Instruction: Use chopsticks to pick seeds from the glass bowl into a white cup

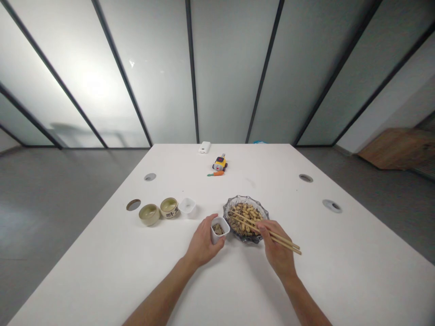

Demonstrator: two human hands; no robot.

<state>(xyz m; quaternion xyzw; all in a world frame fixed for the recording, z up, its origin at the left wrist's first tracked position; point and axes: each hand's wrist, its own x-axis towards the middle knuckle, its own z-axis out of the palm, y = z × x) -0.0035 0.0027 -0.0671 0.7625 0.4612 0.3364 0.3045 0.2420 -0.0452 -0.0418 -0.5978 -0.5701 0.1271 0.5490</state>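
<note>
My left hand (204,242) is wrapped round a small white square cup (222,236) with some sunflower seeds (218,229) in it. The cup is tilted a little and close beside a clear glass bowl (263,210) with a scalloped rim. Peanuts (249,211) and striped sunflower seeds (237,225) fill the bowl. My right hand (277,246) grips a pair of wooden chopsticks (282,241). Their tips reach over the left part of the bowl, among the seeds; whether they pinch anything is too small to tell.
Left of my hands stand a second white cup (188,208) and two olive-green bowls, one plain (149,215) and one with black characters (169,208). Farther back lie an orange carrot-shaped thing (216,174), a yellow toy car (220,163) and a white box-shaped device (204,147). Round holes pierce the white table (210,294).
</note>
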